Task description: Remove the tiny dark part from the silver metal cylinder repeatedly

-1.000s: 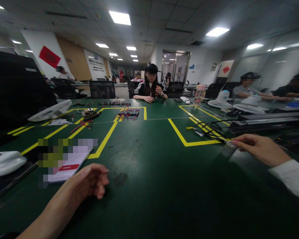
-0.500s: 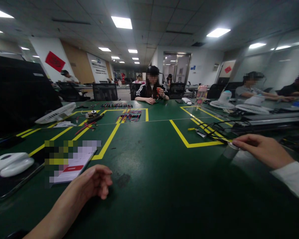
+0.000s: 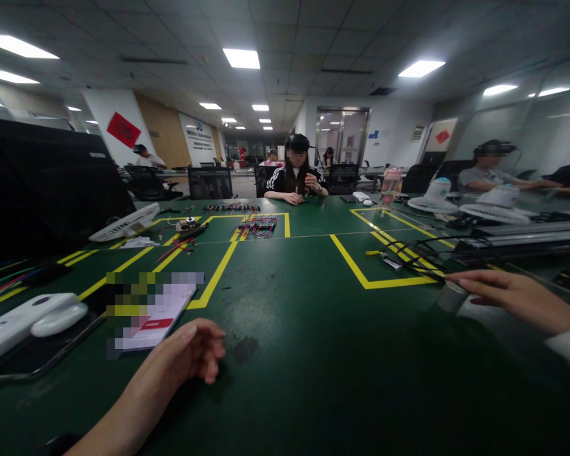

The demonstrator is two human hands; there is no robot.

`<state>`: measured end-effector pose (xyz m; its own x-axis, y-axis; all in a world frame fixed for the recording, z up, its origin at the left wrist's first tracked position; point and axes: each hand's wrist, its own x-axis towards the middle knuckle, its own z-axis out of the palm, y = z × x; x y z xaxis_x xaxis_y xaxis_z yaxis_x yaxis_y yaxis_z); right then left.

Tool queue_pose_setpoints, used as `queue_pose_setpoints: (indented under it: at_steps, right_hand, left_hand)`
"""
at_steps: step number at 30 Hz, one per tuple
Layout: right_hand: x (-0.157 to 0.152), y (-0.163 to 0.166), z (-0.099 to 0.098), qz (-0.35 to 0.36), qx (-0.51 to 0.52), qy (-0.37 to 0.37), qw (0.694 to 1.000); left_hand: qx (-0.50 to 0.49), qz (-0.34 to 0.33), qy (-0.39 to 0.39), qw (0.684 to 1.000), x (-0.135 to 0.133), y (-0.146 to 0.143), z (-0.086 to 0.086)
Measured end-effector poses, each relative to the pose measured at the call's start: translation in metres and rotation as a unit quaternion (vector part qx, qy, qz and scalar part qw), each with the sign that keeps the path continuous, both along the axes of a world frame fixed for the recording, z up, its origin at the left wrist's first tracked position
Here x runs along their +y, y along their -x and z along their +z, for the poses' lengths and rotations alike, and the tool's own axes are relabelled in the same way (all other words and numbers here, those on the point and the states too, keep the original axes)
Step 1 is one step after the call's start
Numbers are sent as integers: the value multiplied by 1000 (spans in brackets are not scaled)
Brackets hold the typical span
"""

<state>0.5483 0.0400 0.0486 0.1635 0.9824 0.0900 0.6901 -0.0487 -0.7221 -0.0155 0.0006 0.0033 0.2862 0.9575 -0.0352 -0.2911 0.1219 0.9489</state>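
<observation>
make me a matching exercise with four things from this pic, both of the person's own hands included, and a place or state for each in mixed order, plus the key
Things
1. left hand
2. right hand
3. drink bottle
4. wire bundle

Places and states
A. lies partly across yellow tape
B. half-curled, with nothing visible in it
C. stands upright, to the left of two white fans in the picture
D. fingertips at the top of a small pale cylinder

Right pairs: 1-B, 2-D, 3-C, 4-A
</observation>
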Motion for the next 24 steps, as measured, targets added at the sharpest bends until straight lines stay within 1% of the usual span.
queue_pose_setpoints:
  at_steps: [2, 4, 6, 7, 10, 13, 16, 18, 19, 21, 24]
  right_hand:
    - [-3, 1, 0, -36, -9, 5, 999]
    - [-5, 1, -2, -81, -63, -4, 995]
    - [-7, 2, -3, -102, -106, -11, 989]
    - [-7, 3, -4, -96, -105, -18, 990]
    - [-10, 7, -8, -57, -59, -38, 996]
    - [-16, 12, -15, -69, -24, -66, 995]
    - [-22, 18, -25, -97, -71, -81, 989]
    - [-23, 28, -31, -98, -113, -96, 984]
    - [-22, 38, -33, -86, -119, -117, 982]
    - [-20, 67, -37, -27, -98, -173, 980]
    - [-15, 132, -40, 122, -39, -226, 966]
  left_hand:
    - [2, 1, -6, 1000, -1, 0, 0]
    - [2, 3, -8, 1000, -2, -1, 0]
    - [2, 5, -7, 1000, -3, -1, 1]
    - [2, 7, -5, 1000, -3, -2, 1]
    - [4, 14, 0, 1000, -4, -2, 0]
    - [5, 14, 5, 1000, -3, -2, 0]
    - [9, 11, 18, 1000, 1, -2, -1]
    - [11, 11, 24, 1000, 4, -3, -1]
    - [11, 11, 25, 1000, 5, -3, -2]
    - [10, 11, 25, 1000, 6, -4, -2]
    - [11, 11, 23, 1000, 5, -4, -2]
